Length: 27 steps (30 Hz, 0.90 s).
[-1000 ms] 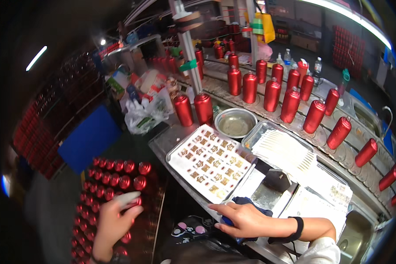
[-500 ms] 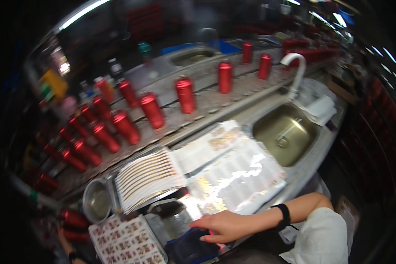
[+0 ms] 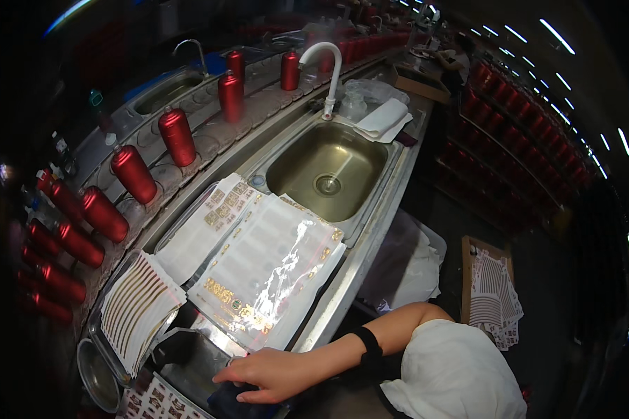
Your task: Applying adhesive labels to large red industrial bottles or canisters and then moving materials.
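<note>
My right hand (image 3: pixel 269 375), with a black band on its wrist, is at the lower middle, over a dark blue cloth (image 3: pixel 225 399). Its thumb and index finger are apart; the other fingers are partly hidden. A metal tray holding a clear, wet-looking surface (image 3: pixel 189 359) lies beside the fingertips. Left of it is a sheet of curved gold-brown strips (image 3: pixel 138 304). A large glossy sheet of clear decals with gold print (image 3: pixel 265 258) lies beyond the hand. At the bottom edge is part of a sheet of small brown-red prints (image 3: pixel 162 403). My left hand is out of view.
Red bottles (image 3: pixel 177 136) stand along a conveyor of round pads behind the counter. A steel sink (image 3: pixel 328 167) has a white tap (image 3: pixel 325 63). A metal bowl (image 3: pixel 98 373) is at lower left. On the right floor lies a box of printed sheets (image 3: pixel 493 293), below bottle racks (image 3: pixel 517 140).
My view has swung to the right, so the sink and counter sit further left. My left forearm, at the lower left before, has gone out of view. My right hand stays by the cloth.
</note>
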Motion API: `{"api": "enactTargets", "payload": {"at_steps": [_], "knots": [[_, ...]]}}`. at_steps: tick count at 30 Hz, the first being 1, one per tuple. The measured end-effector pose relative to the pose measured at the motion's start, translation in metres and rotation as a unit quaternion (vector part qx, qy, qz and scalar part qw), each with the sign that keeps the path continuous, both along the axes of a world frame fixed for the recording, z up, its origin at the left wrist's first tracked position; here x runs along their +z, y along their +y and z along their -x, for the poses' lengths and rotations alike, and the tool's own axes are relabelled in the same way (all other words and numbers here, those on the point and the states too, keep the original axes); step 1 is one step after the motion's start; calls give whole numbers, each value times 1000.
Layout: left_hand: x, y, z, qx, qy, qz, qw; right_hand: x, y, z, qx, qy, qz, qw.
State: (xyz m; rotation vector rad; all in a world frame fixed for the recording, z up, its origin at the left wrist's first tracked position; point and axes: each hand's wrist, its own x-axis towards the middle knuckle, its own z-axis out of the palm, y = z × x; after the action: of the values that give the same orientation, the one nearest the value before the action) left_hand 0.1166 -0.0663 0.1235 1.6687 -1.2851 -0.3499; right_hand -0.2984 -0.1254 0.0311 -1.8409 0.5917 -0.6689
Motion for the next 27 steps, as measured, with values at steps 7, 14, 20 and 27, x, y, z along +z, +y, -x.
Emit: {"api": "enactTargets", "payload": {"at_steps": [7,14,20,27], "knots": [[49,33,82,-156,4,44,987,11,-1,-36,48,-18,155,987],[-32,-33,182,-173,558,-107,804,-11,32,2,-41,-12,130,991],[-65,-19,205,-139,480,-194,844,3,47,16,-13,123,47,991],[-60,-21,198,-120,494,-207,836,1,36,6,-25,105,147,983]]}}
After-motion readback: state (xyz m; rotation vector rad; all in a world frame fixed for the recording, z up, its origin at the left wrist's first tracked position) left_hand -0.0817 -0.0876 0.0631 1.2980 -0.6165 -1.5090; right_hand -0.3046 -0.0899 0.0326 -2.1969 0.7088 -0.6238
